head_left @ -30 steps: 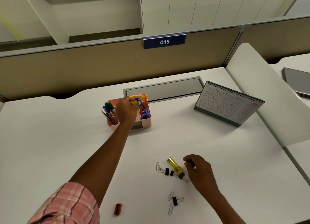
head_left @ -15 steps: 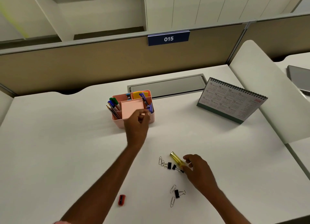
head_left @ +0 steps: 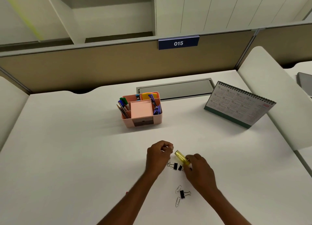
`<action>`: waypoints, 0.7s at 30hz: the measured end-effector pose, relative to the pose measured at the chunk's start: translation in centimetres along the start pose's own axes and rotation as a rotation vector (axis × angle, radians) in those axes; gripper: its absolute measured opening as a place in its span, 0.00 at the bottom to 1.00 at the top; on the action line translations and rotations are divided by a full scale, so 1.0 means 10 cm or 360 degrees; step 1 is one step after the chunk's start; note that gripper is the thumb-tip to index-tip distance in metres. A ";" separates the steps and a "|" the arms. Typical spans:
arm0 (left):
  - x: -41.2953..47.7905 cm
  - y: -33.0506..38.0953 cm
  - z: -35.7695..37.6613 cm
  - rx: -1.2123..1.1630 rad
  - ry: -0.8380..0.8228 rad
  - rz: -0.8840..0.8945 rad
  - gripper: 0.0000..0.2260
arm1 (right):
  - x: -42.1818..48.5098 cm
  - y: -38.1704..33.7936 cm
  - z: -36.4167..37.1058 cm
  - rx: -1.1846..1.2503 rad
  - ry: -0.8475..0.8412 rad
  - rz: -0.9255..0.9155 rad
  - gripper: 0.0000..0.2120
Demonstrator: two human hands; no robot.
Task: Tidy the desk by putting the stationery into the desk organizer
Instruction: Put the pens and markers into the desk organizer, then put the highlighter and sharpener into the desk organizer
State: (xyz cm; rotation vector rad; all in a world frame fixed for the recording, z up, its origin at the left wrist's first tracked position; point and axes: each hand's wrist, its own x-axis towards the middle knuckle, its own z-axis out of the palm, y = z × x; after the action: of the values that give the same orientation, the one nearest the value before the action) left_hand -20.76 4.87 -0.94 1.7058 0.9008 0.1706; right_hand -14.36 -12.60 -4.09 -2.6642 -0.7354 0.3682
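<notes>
Fingers of the right hand (head_left: pixel 198 170) were curled down over the near end of a yellow translucent tube (head_left: pixel 181 157), probably a glue stick, and seemed to pinch it, though whether it had left the white desk (head_left: pixel 67 157) could not be told. The left hand (head_left: pixel 158 154) was loosely fisted just beside the tube's far end, fingertips tucked in; whether it held anything could not be told.

Seen from the head camera, both forearms reached forward from the lower edge, wrists nearly meeting over the loose pieces. Two black binder clips (head_left: pixel 177 166) lay between the hands, touching the right one. Nearer the person lay a third binder clip (head_left: pixel 182 194) and two paper clips (head_left: pixel 178 189).

The pink desk organizer (head_left: pixel 141 110) stood well apart, further back, already holding pens (head_left: pixel 123 105), sticky notes (head_left: pixel 149 95) and scissors (head_left: pixel 156 105).

To do this step well, the right hand would likely need a firm grip around the tube's middle, lifting straight up so the clips beside it stayed put, then a free compartment chosen.
</notes>
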 end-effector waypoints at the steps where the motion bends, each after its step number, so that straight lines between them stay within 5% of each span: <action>1: 0.00 0.00 -0.01 0.0005 0.0003 0.0006 0.03 | 0.01 -0.03 -0.02 0.0062 0.0015 -0.0017 0.10; 10: 0.17 0.08 -0.35 -0.0097 0.0281 0.0041 0.12 | 0.34 -0.71 -0.19 0.0454 0.0129 -0.0314 0.19; 21: 0.49 0.38 -1.10 -0.0187 0.0406 0.0103 0.20 | 1.01 -1.67 -0.12 0.0600 0.0169 -0.0493 0.16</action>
State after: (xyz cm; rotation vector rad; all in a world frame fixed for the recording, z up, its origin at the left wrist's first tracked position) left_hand -21.51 16.19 4.56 1.6273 1.0018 0.4844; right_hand -12.95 5.90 2.08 -2.1602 -0.9253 0.2501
